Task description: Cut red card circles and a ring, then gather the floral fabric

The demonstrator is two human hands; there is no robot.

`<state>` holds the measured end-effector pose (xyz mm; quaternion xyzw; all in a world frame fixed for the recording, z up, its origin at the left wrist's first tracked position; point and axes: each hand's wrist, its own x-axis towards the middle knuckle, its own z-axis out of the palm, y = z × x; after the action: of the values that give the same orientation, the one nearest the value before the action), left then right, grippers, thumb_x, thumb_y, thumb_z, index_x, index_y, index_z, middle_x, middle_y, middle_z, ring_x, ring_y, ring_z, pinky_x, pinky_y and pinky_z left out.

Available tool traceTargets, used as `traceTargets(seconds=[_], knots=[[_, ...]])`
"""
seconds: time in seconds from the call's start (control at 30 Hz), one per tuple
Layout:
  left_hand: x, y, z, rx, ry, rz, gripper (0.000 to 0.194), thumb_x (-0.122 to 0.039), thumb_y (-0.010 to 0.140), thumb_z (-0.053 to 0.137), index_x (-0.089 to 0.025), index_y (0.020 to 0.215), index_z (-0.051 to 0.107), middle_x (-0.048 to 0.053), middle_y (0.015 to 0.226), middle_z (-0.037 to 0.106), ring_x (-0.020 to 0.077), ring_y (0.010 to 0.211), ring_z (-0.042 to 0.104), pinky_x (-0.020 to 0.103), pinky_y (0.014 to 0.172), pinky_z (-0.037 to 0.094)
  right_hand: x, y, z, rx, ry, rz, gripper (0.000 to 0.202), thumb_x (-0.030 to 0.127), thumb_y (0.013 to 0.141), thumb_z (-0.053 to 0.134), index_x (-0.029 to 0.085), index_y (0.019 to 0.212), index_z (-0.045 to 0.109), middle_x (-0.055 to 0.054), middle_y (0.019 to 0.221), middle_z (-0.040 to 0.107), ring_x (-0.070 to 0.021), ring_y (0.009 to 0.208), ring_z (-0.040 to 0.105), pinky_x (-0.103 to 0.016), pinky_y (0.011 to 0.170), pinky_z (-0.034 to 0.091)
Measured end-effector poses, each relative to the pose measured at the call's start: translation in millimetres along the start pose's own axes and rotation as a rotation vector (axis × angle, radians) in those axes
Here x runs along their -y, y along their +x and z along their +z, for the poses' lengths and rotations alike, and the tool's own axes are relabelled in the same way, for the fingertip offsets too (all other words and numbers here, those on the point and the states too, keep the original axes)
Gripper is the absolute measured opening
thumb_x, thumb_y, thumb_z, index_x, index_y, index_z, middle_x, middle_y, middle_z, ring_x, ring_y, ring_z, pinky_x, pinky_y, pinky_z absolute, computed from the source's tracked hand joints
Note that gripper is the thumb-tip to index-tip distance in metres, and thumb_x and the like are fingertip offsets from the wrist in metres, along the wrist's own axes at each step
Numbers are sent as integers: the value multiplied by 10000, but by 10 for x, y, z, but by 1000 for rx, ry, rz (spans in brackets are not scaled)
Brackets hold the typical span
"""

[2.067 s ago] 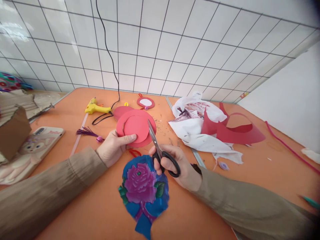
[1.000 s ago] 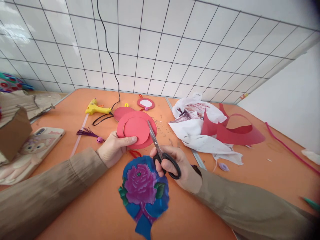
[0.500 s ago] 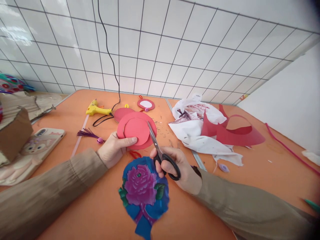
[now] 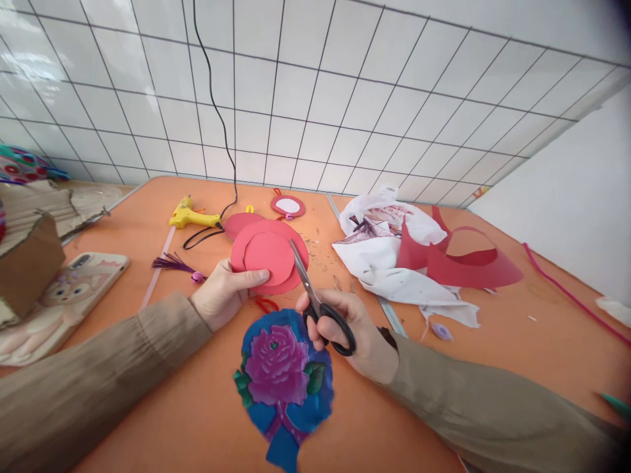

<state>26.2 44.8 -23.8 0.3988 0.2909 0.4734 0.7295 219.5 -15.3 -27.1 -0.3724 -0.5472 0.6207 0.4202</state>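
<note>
In my left hand (image 4: 228, 293) is a red paper disc (image 4: 270, 257), pinched at its lower left with the thumb on top. A curved slit in the disc sets off an inner round from an outer ring. My right hand (image 4: 352, 332) grips black-handled scissors (image 4: 306, 284), fingers through the loops. Their blades point up and left over the disc's right side, at the slit's line; the blades look nearly closed. Below both hands lies a blue cutout with a purple flower (image 4: 279, 364), partly covered by the right hand.
Behind the disc sit a yellow glue gun (image 4: 190, 215), another red disc (image 4: 241, 225) and a small red-rimmed white oval (image 4: 288, 206). A purple tassel (image 4: 172, 262) and phone (image 4: 64, 305) lie left, beside a cardboard box (image 4: 29, 259). Right are a white plastic bag (image 4: 379, 263) and red paper scraps (image 4: 463, 263).
Almost nothing differs. The disc and scissors have shifted only very slightly, and both hands keep their grips.
</note>
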Motion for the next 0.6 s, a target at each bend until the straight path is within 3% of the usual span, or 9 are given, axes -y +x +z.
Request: traceTargets(seconds=[0.6], knots=[[-21,6,-17,-16,-19,7,256,-157,628,769,-162,881,736,87,977,739,279,967,657,348,810,533,-12,13,3,-36,-24,24,518,579,608,733,142,846,588,29,565,520,-77,461,492,-203,443,391]])
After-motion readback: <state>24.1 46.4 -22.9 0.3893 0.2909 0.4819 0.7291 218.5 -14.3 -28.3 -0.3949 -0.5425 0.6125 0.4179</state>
